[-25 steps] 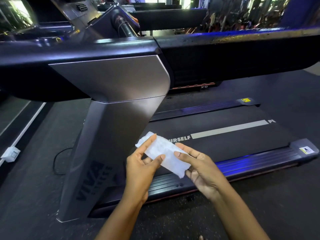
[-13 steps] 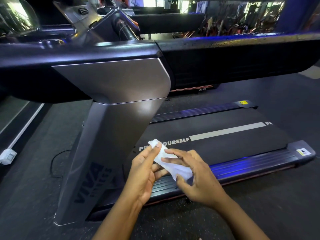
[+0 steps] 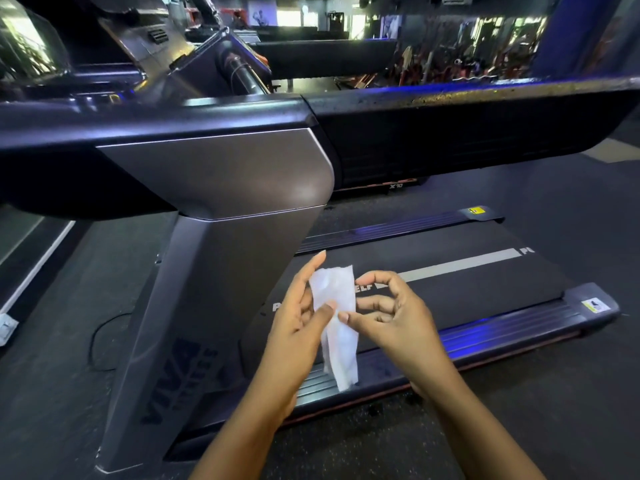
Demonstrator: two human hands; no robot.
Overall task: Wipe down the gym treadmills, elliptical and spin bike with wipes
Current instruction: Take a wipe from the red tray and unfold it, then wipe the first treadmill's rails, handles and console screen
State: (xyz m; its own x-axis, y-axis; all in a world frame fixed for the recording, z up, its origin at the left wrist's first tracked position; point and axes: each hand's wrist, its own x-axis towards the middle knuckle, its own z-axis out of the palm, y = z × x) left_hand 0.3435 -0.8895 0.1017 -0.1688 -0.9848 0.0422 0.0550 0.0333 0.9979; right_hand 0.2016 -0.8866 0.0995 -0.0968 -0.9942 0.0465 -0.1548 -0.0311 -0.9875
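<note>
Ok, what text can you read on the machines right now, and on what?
"VIVA": on the upright, low down; the smaller word beside it is blurred.
"X10": on the far treadmill, at its base.
"ELF": on the belt; the rest is hidden by the wipe, left hand and right hand.
"P": belt, left of the hands.
"P" plus a cut-off letter: belt's far end.
Yellow sticker and white sticker: too small to read.

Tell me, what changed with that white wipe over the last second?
The thin white wipe went from stretched slantwise between the hands to hanging upright, its lower end loose. The left hand and right hand drew together, thumbs nearly meeting on it. Both still pinch it; the grey treadmill stayed put.
</note>
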